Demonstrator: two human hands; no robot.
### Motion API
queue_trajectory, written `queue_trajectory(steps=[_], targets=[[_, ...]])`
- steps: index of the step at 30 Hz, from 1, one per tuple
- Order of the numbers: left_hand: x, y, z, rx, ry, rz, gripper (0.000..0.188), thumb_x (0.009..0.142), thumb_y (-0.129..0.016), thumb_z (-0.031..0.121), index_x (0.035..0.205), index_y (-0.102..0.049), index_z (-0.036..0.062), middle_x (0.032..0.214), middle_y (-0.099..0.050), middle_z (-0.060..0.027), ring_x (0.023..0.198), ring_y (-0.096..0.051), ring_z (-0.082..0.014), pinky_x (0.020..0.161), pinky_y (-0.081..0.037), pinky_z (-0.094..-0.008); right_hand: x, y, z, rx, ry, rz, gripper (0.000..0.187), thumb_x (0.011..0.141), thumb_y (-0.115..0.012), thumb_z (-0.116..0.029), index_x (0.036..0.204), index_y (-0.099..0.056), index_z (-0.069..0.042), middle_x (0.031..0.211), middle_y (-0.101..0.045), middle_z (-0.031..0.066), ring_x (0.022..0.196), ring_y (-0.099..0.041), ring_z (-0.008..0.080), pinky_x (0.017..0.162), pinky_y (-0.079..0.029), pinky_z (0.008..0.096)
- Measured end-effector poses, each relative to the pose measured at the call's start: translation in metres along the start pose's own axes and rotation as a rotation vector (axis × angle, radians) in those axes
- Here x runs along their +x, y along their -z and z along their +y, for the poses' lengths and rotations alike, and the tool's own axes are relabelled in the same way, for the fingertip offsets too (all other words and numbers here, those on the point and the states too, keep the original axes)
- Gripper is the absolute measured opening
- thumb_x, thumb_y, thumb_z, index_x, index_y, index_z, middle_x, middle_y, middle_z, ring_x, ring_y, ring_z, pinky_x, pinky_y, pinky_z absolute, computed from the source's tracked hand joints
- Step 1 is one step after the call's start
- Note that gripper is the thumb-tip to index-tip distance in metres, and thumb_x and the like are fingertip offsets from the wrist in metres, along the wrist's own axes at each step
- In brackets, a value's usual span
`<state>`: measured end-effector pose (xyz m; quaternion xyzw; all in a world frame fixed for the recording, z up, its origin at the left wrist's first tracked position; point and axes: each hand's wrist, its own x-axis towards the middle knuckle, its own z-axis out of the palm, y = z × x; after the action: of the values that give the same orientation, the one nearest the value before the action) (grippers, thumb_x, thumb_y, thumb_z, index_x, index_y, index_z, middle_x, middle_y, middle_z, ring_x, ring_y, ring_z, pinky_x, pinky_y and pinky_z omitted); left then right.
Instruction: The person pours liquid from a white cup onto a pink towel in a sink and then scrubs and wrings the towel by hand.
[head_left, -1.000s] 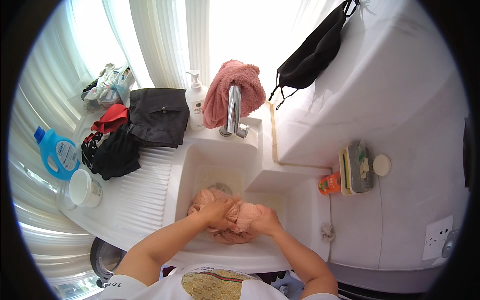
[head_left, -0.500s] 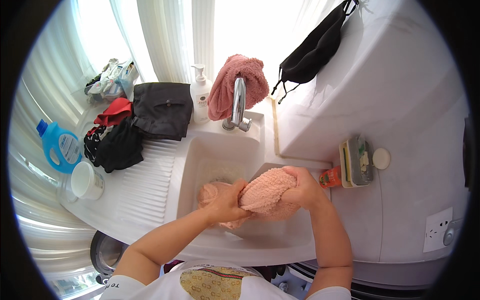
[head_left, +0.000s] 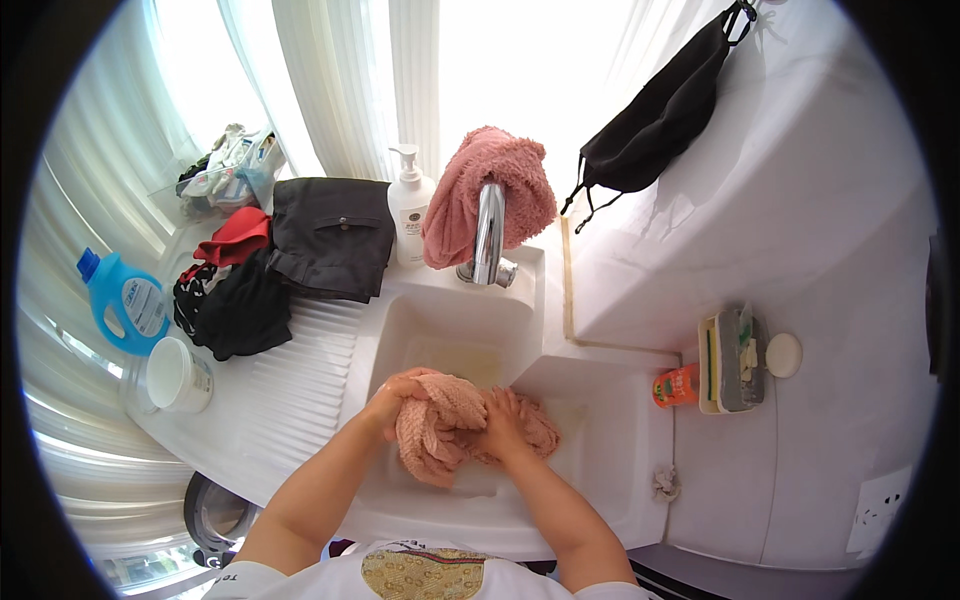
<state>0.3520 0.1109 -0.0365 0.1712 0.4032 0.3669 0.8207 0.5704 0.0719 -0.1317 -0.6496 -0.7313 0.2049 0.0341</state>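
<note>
A fluffy light-pink towel (head_left: 438,425) is bunched up in the white sink (head_left: 610,470), low in the basin. My left hand (head_left: 398,400) grips its left end, the fingers closed over the upper edge. On the other side, my right hand (head_left: 503,425) is closed on the middle of the towel, with a loose part sticking out to its right. Some cloudy water appears to lie in the basin. A darker pink towel (head_left: 490,190) drapes over the chrome faucet (head_left: 489,235) beyond my hands.
Left of the basin lies a ribbed washboard (head_left: 300,370). Dark folded trousers (head_left: 330,240), black clothes (head_left: 240,315), a blue detergent bottle (head_left: 130,305), a white tub (head_left: 180,375) and a pump bottle (head_left: 410,210) stand around it. A black mask (head_left: 655,125) hangs at right, above a soap box (head_left: 735,360).
Both hands have shifted left with the towel. The left hand now holds a raised bundle at the left, while the right hand has come down from the right end to the middle.
</note>
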Motion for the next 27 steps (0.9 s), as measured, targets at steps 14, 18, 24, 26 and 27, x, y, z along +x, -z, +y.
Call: queue_trajectory(steps=[14,18,24,26,27], targets=[[0.053,0.008,-0.062,-0.157,0.058,0.173,0.073,0.094,-0.044,0.061,0.139,-0.038,0.0051,0.133,-0.051,-0.0154,0.122,-0.051,-0.0309,0.101,-0.045,-0.0470,0.008,0.028,-0.067,0.636,-0.068,0.352,0.064,0.076,-0.071,-0.026,0.129,-0.048,0.002,0.130,-0.048,0.0230,0.115,-0.051,0.0381,0.099,-0.043,0.0438],[0.047,0.006,-0.077,-0.214,0.102,0.131,0.063,0.096,-0.040,0.059,0.127,-0.049,0.0049,0.122,-0.058,-0.0159,0.110,-0.060,-0.0284,0.090,-0.053,-0.0435,0.023,-0.012,-0.049,0.785,-0.199,0.528,0.056,0.073,-0.075,-0.029,0.115,-0.057,0.005,0.130,-0.048,0.0205,0.117,-0.048,0.0381,0.101,-0.040,0.0447],[0.053,0.030,-0.075,-0.365,0.043,0.010,0.047,0.099,-0.040,0.044,0.116,-0.055,0.0031,0.111,-0.063,-0.0148,0.100,-0.064,-0.0271,0.086,-0.055,-0.0410,0.007,-0.010,-0.088,0.576,0.181,0.669,0.038,0.069,-0.077,-0.022,0.097,-0.066,0.001,0.112,-0.060,0.0150,0.110,-0.052,0.0358,0.097,-0.041,0.0447],[0.036,-0.013,-0.066,-0.329,0.040,0.181,0.035,0.096,-0.042,0.032,0.109,-0.060,0.0042,0.108,-0.064,-0.0143,0.097,-0.065,-0.0271,0.082,-0.056,-0.0370,0.030,-0.016,-0.060,0.852,-0.214,0.553,0.037,0.070,-0.077,-0.022,0.098,-0.066,-0.001,0.111,-0.061,0.0145,0.109,-0.053,0.0347,0.097,-0.040,0.0458],[0.035,-0.011,-0.066,-0.296,0.051,0.203,0.034,0.095,-0.044,0.032,0.108,-0.061,0.0047,0.106,-0.064,-0.0136,0.095,-0.065,-0.0261,0.080,-0.055,-0.0362,0.034,-0.015,-0.054,0.992,-0.412,0.482,0.037,0.070,-0.076,-0.023,0.098,-0.066,-0.002,0.111,-0.061,0.0143,0.109,-0.053,0.0341,0.097,-0.040,0.0463]])
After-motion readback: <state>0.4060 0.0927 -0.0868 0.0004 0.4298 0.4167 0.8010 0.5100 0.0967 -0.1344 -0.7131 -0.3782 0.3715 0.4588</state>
